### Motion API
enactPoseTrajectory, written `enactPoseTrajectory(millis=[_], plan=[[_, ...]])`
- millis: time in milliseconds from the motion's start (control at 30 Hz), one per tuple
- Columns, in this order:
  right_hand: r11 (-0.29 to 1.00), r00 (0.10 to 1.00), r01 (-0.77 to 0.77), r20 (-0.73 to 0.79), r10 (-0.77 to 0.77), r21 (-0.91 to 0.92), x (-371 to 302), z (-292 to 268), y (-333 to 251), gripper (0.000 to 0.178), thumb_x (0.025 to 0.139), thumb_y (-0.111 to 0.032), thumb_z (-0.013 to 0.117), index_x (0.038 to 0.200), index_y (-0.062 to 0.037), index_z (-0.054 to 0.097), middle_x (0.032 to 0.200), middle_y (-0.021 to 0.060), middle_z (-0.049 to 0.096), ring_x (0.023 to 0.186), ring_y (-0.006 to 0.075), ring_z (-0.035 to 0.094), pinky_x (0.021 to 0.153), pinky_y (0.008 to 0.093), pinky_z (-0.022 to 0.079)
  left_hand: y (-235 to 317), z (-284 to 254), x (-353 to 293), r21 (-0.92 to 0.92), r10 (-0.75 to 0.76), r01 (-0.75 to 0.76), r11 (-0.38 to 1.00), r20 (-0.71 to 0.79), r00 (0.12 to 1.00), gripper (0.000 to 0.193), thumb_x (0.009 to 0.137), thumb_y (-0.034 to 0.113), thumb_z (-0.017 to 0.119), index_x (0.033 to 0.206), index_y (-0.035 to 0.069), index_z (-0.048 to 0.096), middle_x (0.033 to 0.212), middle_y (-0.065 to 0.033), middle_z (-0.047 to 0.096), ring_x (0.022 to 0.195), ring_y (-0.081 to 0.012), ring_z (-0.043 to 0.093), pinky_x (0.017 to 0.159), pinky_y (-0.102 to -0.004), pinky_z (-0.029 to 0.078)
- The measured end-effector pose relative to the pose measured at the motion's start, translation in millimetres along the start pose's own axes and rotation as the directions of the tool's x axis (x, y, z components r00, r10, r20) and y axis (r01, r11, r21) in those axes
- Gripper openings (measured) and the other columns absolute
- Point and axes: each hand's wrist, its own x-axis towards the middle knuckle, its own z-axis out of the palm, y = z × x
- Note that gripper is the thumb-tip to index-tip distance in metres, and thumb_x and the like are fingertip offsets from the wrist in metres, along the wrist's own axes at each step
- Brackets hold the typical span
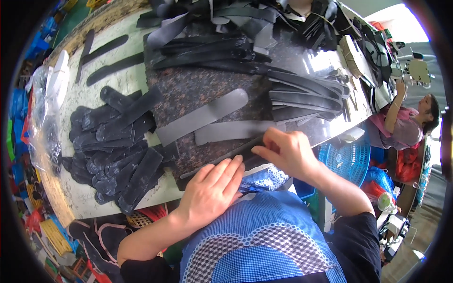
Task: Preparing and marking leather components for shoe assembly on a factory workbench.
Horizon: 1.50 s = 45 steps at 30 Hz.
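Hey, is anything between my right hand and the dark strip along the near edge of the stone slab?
Nothing visible: your right hand touches the dark strip directly. Two grey strips lie beyond it on the stone slab, not between.

White table (125, 81): bears stone slab (188, 89), centre.
Black strips (113, 146): heaped on table, eight o'clock.
Fanned strips (306, 96): on slab, three o'clock.

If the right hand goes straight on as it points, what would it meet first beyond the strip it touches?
Probably the nearer grey strip, just beyond the right hand; height is unclear.
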Motion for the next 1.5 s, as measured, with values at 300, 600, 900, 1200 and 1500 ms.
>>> enactPoseTrajectory(millis=[300, 600, 900, 1200, 1500], plan=[[0.999, 0.956, -0.025, -0.294, 0.012, -0.040, -22, -138, 36, 0.026, 0.088, -0.012, 0.084, 0.078, -0.0032, 0.061, 0.063, 0.0005, 0.055, 0.053, 0.0116, 0.048, 0.051, 0.0292, 0.038, -42, -42, 21, -0.057, -0.012, -0.017, 0.998, -0.479, 0.878, 0.027, 0.095, 0.021, 0.076, 0.117, 0.004, 0.074, 0.116, -0.0103, 0.074, 0.102, -0.0291, 0.072, 0.088, -0.0405, 0.057], [0.943, 0.877, 0.320, -0.349, -0.330, -0.088, 112, -94, -3, 0.017, 0.096, -0.015, 0.077, 0.087, -0.0038, 0.068, 0.070, 0.0071, 0.061, 0.058, 0.0180, 0.057, 0.054, 0.0335, 0.046, -10, 10, -6, 0.005, -0.134, 0.137, 0.991, -0.168, 0.977, 0.060, 0.088, 0.038, 0.079, 0.134, 0.000, 0.068, 0.145, -0.0155, 0.063, 0.133, -0.0314, 0.059, 0.109, -0.0467, 0.047], [0.868, 0.862, 0.473, -0.125, -0.492, -0.153, 228, -1, -45, 0.017, 0.089, -0.026, 0.077, 0.089, -0.0089, 0.076, 0.092, 0.0096, 0.071, 0.090, 0.0314, 0.072, 0.079, 0.0442, 0.059, -6, 8, -52, -0.040, -0.165, 0.166, 0.985, -0.468, 0.868, 0.037, 0.083, 0.018, 0.084, 0.119, 0.012, 0.077, 0.122, -0.0056, 0.067, 0.111, -0.0248, 0.064, 0.092, -0.0385, 0.054], [0.812, 0.829, 0.536, 0.038, -0.558, 0.231, 108, -40, -99, 0.012, 0.098, -0.008, 0.066, 0.102, -0.0032, 0.056, 0.068, 0.0088, 0.056, 0.059, 0.0251, 0.065, 0.053, 0.0402, 0.052, -6, -30, -57, -0.938, -0.764, 0.064, 0.339, -0.235, 0.600, 0.052, 0.087, 0.011, 0.086, 0.136, 0.006, 0.067, 0.093, -0.0068, 0.070, 0.069, -0.0142, 0.064, 0.061, -0.0220, 0.050], [0.743, 0.637, -0.448, 0.761, -0.124, 0.496, 21, -22, -71, 0.041, 0.107, -0.036, 0.066, 0.094, 0.0023, 0.072, 0.083, 0.0097, 0.069, 0.077, 0.0189, 0.067, 0.068, 0.0372, 0.053, -7, -22, -64, -0.709, -0.330, 0.048, 0.703, -0.266, 0.906, 0.033, 0.085, 0.003, 0.084, 0.117, 0.006, 0.078, 0.098, -0.0081, 0.076, 0.078, -0.0219, 0.074, 0.065, -0.0337, 0.059]])
